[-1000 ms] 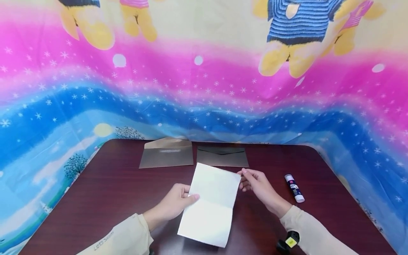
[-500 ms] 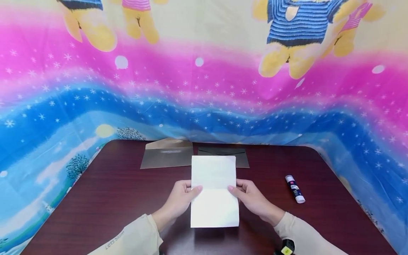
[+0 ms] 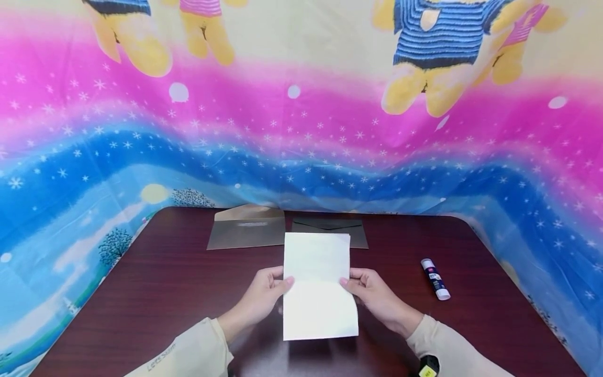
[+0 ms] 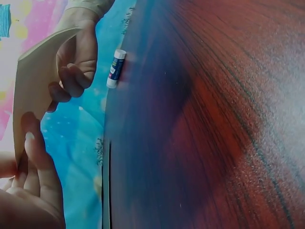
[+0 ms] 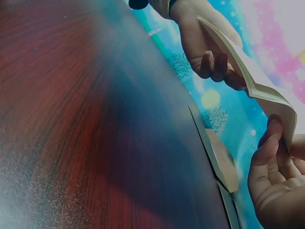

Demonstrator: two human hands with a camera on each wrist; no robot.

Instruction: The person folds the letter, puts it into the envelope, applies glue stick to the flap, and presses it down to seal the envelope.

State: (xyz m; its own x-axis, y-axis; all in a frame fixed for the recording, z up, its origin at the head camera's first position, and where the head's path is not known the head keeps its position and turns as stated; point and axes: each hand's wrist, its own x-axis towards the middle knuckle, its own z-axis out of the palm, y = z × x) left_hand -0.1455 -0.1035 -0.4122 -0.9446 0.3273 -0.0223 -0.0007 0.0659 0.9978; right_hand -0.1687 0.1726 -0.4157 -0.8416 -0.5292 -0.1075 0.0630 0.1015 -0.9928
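Observation:
A folded sheet of white paper (image 3: 317, 303) is held up above the table, a crease running across its middle. My left hand (image 3: 259, 293) pinches its left edge, thumb in front and fingers behind. At the opposite edge my right hand (image 3: 379, 298) pinches it the same way. In the right wrist view the paper (image 5: 274, 95) shows more than one layer and bends at the fold. The left wrist view shows the fingers of the left hand (image 4: 38, 157) against the back of the paper (image 4: 35, 86).
At the far edge of the dark wooden table (image 3: 165, 277) lie a brown envelope with its flap up (image 3: 247, 233) and another with its flap down (image 3: 355, 235), partly behind the paper. A glue stick (image 3: 435, 279) lies at the right. A printed cloth (image 3: 301, 131) hangs behind.
The right hand has moved from the paper's top right corner down to its right edge. The tilted paper has been turned upright; over the last half second it has sunk slightly.

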